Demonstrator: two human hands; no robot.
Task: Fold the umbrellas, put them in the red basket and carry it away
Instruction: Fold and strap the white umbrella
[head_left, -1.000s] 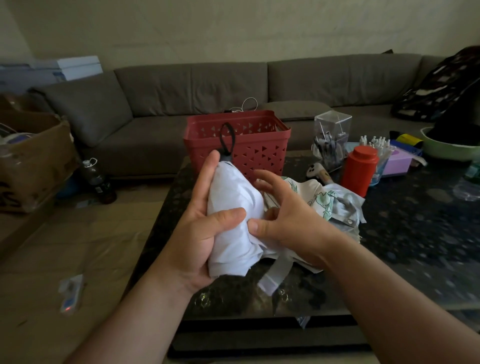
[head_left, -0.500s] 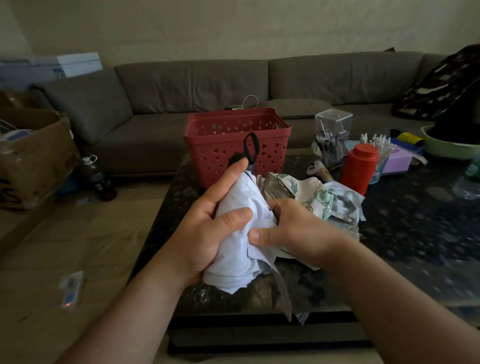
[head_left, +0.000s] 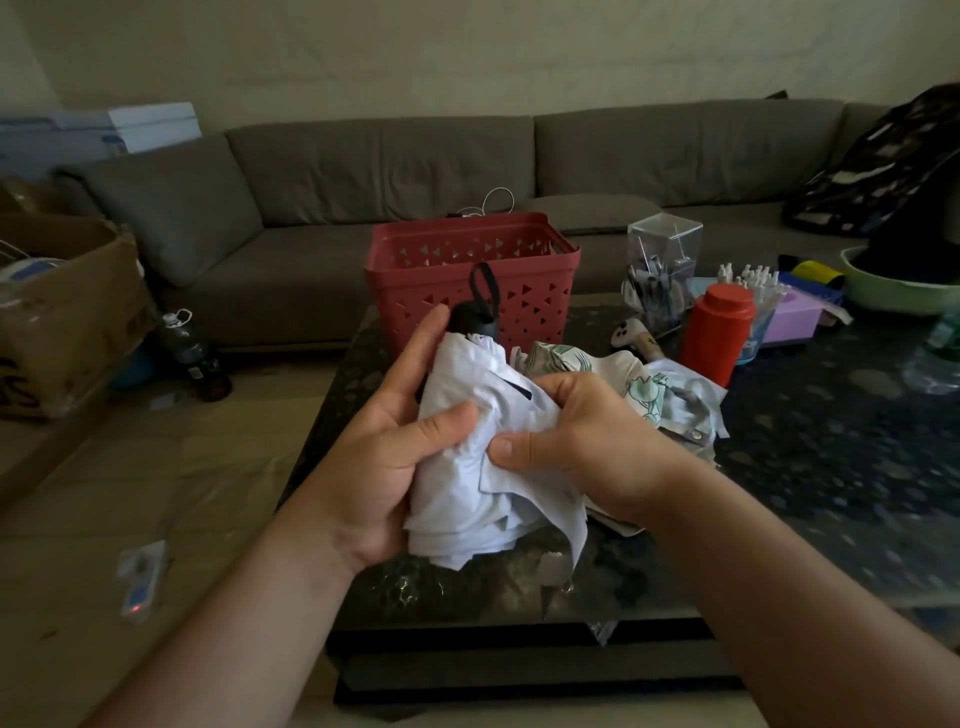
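both hands grip white umbrella — no readable writing.

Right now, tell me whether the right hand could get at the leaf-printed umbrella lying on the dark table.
Probably yes, once freed: the right hand grips the white umbrella, and the leaf-printed umbrella lies just behind it on the dark table with nothing between.

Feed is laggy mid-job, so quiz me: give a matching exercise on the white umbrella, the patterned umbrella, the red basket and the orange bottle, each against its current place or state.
Things:
1. white umbrella
2. patterned umbrella
3. red basket
4. orange bottle

Places or states:
A. stands right of the basket, near the clear box
B. gripped by both hands
C. lies on the table behind the right hand
D. stands at the table's far edge

Pairs: 1-B, 2-C, 3-D, 4-A
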